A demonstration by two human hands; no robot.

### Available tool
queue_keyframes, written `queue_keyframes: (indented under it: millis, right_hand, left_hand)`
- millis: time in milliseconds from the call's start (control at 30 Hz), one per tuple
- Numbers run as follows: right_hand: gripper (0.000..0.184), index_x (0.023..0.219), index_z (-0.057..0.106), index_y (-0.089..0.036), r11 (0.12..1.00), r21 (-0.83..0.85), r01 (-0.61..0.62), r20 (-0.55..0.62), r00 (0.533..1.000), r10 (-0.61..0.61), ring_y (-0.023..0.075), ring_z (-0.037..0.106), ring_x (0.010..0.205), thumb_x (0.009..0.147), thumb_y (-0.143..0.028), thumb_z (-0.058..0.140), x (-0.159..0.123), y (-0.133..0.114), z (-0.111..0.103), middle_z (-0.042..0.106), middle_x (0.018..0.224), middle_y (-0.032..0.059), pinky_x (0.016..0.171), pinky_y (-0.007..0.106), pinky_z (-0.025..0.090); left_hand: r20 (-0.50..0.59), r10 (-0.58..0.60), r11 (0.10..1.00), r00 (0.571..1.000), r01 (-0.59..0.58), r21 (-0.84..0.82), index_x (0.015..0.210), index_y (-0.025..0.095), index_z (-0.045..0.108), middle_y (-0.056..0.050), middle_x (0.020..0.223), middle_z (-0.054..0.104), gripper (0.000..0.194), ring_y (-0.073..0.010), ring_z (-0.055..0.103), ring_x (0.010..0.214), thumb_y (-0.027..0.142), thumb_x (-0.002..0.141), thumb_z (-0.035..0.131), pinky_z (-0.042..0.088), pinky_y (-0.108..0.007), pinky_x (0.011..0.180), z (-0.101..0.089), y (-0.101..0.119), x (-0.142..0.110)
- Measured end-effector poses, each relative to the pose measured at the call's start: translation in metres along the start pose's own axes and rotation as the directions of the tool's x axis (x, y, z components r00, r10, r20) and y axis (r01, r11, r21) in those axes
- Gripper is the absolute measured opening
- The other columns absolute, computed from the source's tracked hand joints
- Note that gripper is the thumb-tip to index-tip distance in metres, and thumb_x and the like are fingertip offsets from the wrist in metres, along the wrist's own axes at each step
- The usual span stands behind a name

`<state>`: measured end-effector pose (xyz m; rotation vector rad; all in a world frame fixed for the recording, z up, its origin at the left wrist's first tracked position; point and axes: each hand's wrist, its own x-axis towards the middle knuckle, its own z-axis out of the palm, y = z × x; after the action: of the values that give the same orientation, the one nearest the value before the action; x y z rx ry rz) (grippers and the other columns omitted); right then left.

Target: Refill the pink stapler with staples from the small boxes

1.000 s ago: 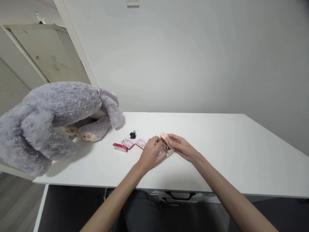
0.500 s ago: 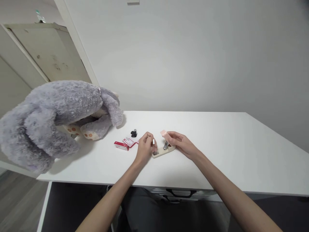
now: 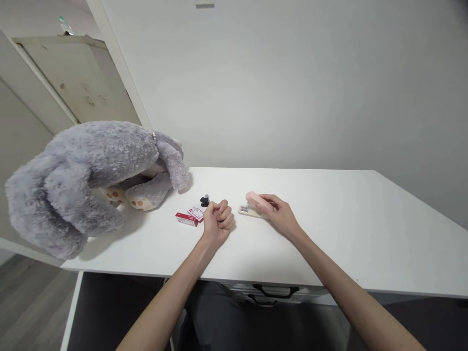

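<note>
A pink and cream stapler (image 3: 262, 203) lies on the table, its pink top raised at an angle over the cream base with the metal plate at its front. My right hand (image 3: 280, 213) is closed around the rear of the stapler, thumb on the pink part. Just left of it, my left hand (image 3: 218, 222) rests with the fingers curled in; whatever it may hold is hidden. Beside that hand lie a red and white staple box (image 3: 186, 219) and another small red-edged box (image 3: 196, 213), partly covered. Behind them sits a small black staple remover (image 3: 204, 201).
A big grey plush toy (image 3: 102, 161) takes up the left end of the white table (image 3: 347, 229). A plain wall (image 3: 274, 87) stands behind the table. Drawers with black handles (image 3: 276, 292) are under the front edge.
The pink top has swung down nearer the base, and the stapler has turned. My left hand has drawn back left from the stapler's front and curled; a small white bit at its fingers no longer shows.
</note>
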<state>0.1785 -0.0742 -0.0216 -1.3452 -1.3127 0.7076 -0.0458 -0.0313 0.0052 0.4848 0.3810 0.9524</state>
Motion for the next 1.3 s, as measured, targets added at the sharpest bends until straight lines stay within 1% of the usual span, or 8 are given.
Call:
queue_keyframes:
  millis: [133,367,567,733,833,967,1167,1300]
  right_hand:
    - [0.044,0.116,0.074,-0.024,0.998,-0.049,0.027,-0.011,1.000,-0.027,0.0308,0.068,0.109,0.089,-0.059,0.074,-0.002,0.001,0.004,0.077,0.122,0.0094,0.093,0.045,0.052]
    - [0.043,0.120,0.067,-0.027,0.991,-0.126,0.050,-0.030,0.998,-0.054,0.0323,0.067,0.105,0.096,-0.062,0.064,-0.001,0.011,0.013,0.077,0.119,0.0088,0.092,0.046,0.050]
    - [0.056,0.135,0.063,-0.026,0.988,-0.152,0.036,-0.047,0.998,-0.044,0.0338,0.069,0.106,0.099,-0.067,0.057,0.020,0.010,0.051,0.076,0.122,0.0118,0.096,0.049,0.051]
    - [0.065,0.149,0.059,-0.028,0.994,0.090,0.069,0.152,0.985,-0.082,0.0282,0.050,0.149,0.100,-0.070,0.056,0.037,0.009,0.076,0.055,0.162,0.0094,0.126,0.046,0.034]
    - [0.064,0.145,0.063,-0.027,0.983,0.175,0.052,0.105,0.992,-0.071,0.0272,0.053,0.146,0.099,-0.070,0.057,0.037,0.008,0.074,0.058,0.159,0.0110,0.125,0.046,0.037]
    - [0.046,0.121,0.074,-0.027,0.964,0.253,0.084,0.071,0.992,-0.105,0.0278,0.063,0.132,0.098,-0.065,0.062,0.034,0.001,0.068,0.072,0.136,0.0093,0.119,0.047,0.043]
    - [0.026,0.111,0.077,-0.031,0.914,0.392,0.107,0.169,0.968,-0.186,0.0274,0.058,0.139,0.094,-0.051,0.073,0.030,-0.011,0.068,0.066,0.143,0.0070,0.116,0.044,0.047]
    - [0.023,0.104,0.082,-0.032,0.943,0.258,0.209,0.267,0.923,-0.277,0.0309,0.041,0.154,0.087,-0.048,0.083,0.023,-0.012,0.069,0.052,0.157,0.0082,0.121,0.048,0.043]
  left_hand:
    - [0.096,-0.113,0.992,0.989,0.117,-0.036,0.064,0.023,0.024,0.010,0.050,0.011,0.033,-0.0062,0.006,0.037,0.022,0.078,0.054,0.007,-0.022,0.038,-0.002,0.001,-0.001]
    - [0.179,-0.367,0.930,0.913,0.360,0.074,0.064,0.024,0.029,0.011,0.049,0.016,0.030,-0.0060,0.005,0.036,0.023,0.079,0.054,0.015,-0.018,0.034,-0.002,-0.005,-0.001]
    - [0.215,-0.483,0.875,0.849,0.460,0.152,0.066,0.023,0.032,0.011,0.050,0.016,0.028,-0.0050,0.001,0.038,0.021,0.082,0.054,0.013,-0.016,0.035,0.001,-0.009,-0.002]
    - [0.141,-0.358,0.934,0.923,0.354,0.051,0.067,0.023,0.032,0.011,0.051,0.015,0.027,-0.0056,0.002,0.038,0.020,0.084,0.053,0.009,-0.017,0.035,-0.003,-0.007,0.000]
    - [0.121,-0.280,0.960,0.952,0.281,0.013,0.068,0.022,0.033,0.011,0.051,0.015,0.028,-0.0059,0.006,0.037,0.022,0.087,0.055,0.011,-0.018,0.036,-0.004,-0.005,0.001]
    - [0.052,-0.118,0.991,0.992,0.121,-0.063,0.071,0.021,0.039,0.009,0.055,0.026,0.026,-0.0059,0.022,0.039,0.023,0.091,0.056,0.022,-0.018,0.038,0.001,-0.004,0.000]
    - [-0.194,0.062,0.995,0.979,-0.075,-0.061,0.089,0.018,0.060,-0.009,0.088,0.065,0.016,-0.0155,0.067,0.074,0.032,0.095,0.055,0.053,-0.024,0.058,0.007,-0.004,0.001]
    - [-0.228,0.103,0.995,0.968,-0.097,0.037,0.099,0.018,0.064,-0.016,0.114,0.072,0.020,-0.0259,0.074,0.104,0.036,0.095,0.059,0.062,-0.033,0.078,0.006,-0.007,0.004]
